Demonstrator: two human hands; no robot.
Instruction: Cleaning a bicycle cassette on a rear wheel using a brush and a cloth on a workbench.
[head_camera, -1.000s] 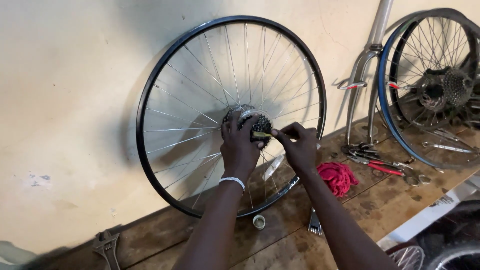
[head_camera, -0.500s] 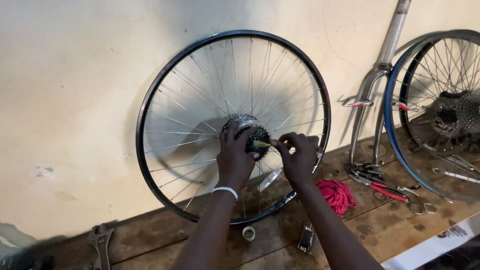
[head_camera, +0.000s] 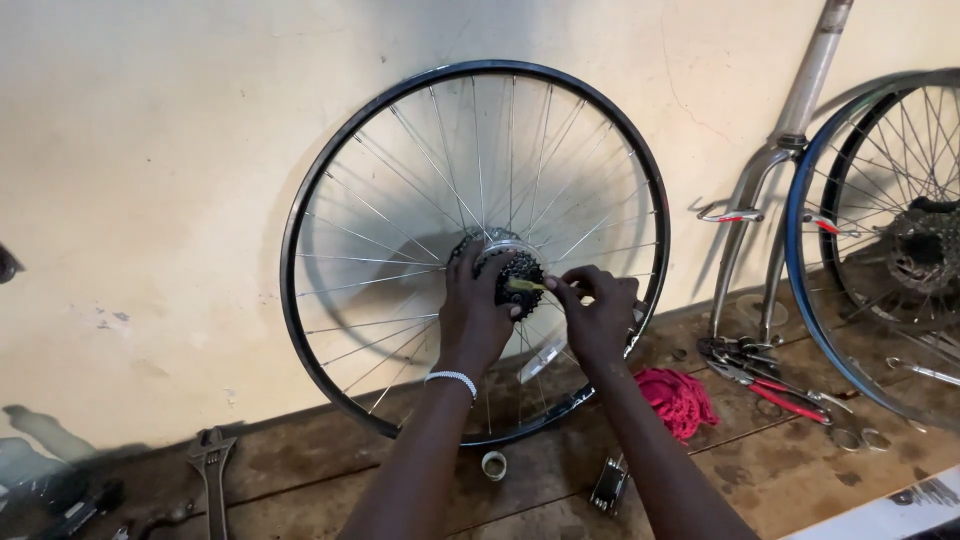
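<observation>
Wheel (head_camera: 400, 180) stands upright on the wooden surface (head_camera: 300, 470), leaning against the wall, its cassette (head_camera: 515, 272) at the hub facing us. We judge the rim stiff and light, the thin spokes liable to bend, the toothed cogs sharp and likely greasy; the rim or hub body offers the safest hold. Our left hand (head_camera: 475, 315) is closed around the cassette. Our right hand (head_camera: 598, 315) pinches a small yellow-tipped tool (head_camera: 527, 285) between fingertips, its end touching the cogs. A red rag (head_camera: 678, 398) lies nearby.
</observation>
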